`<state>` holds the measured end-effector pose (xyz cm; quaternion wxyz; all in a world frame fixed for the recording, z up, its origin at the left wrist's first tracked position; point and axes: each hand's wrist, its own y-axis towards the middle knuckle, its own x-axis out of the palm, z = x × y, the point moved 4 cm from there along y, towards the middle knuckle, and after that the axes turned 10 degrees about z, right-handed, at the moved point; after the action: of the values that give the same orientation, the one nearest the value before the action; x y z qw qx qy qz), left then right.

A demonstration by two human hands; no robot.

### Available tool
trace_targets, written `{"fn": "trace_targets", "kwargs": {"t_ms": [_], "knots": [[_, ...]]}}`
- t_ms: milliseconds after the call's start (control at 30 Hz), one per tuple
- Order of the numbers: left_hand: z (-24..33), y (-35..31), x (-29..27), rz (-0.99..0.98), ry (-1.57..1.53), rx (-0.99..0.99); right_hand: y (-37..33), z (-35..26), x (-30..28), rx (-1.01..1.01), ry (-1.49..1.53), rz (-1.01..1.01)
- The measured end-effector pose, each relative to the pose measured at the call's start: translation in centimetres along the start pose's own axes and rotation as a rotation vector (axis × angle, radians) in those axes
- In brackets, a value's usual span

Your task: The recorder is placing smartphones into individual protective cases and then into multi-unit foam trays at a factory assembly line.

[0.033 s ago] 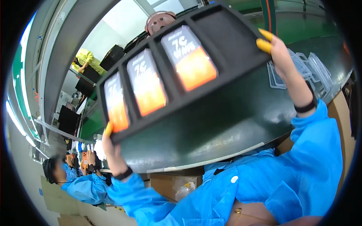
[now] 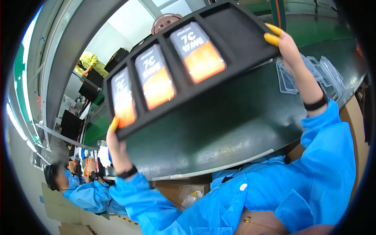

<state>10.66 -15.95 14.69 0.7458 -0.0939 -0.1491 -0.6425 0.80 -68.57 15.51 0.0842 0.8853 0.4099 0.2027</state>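
My left hand (image 2: 116, 150) grips the near left corner of a black tray (image 2: 176, 92), a yellow finger cot on its thumb. With yellow cots on two fingers, my right hand (image 2: 289, 49) clasps the tray's right end. The tray is held up, tilted, above the table. In its compartments lie three flat packs, each grey on top and orange below: a left pack (image 2: 123, 98), a middle pack (image 2: 155, 78) and a right pack (image 2: 197, 53). The rightmost compartment (image 2: 239, 33) shows only black floor. My fingers under the tray are hidden.
Below the tray runs a dark green table (image 2: 219, 129) with a pale front edge. Clear plastic cases (image 2: 313, 74) lie at its right. A cardboard box (image 2: 172, 192) stands beneath. At left, a co-worker in blue (image 2: 86, 196) handles orange things; a person in yellow (image 2: 92, 62) is farther off.
Both my hands have raised the tray slightly, away from me. The packs have stayed in their compartments.
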Motion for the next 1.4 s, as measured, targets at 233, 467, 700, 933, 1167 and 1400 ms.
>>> {"fn": "trace_targets", "kwargs": {"t_ms": [233,467,700,933,1167,1400], "knots": [[-8.5,10.7,10.6,0.128,0.128,0.227,11.4,7.6,-1.9,-0.169,-0.157,0.297],[-15.3,12.2,10.0,0.495,0.191,0.419,13.1,13.4,-4.7,-0.181,-0.664,0.387],[-15.3,12.4,11.0,0.573,0.095,0.489,3.0,6.9,5.3,-1.159,-0.594,0.261],[-15.4,13.4,10.4,0.226,-0.193,0.263,-12.8,16.1,12.6,-0.840,-0.647,-1.115],[-16.5,21.6,-5.5,0.479,0.212,0.454,-12.5,17.6,12.2,-0.636,-0.881,-1.132],[-14.0,25.0,-9.4,0.598,1.023,0.372,-12.2,17.6,12.5,-0.662,-0.986,-1.123]]}}
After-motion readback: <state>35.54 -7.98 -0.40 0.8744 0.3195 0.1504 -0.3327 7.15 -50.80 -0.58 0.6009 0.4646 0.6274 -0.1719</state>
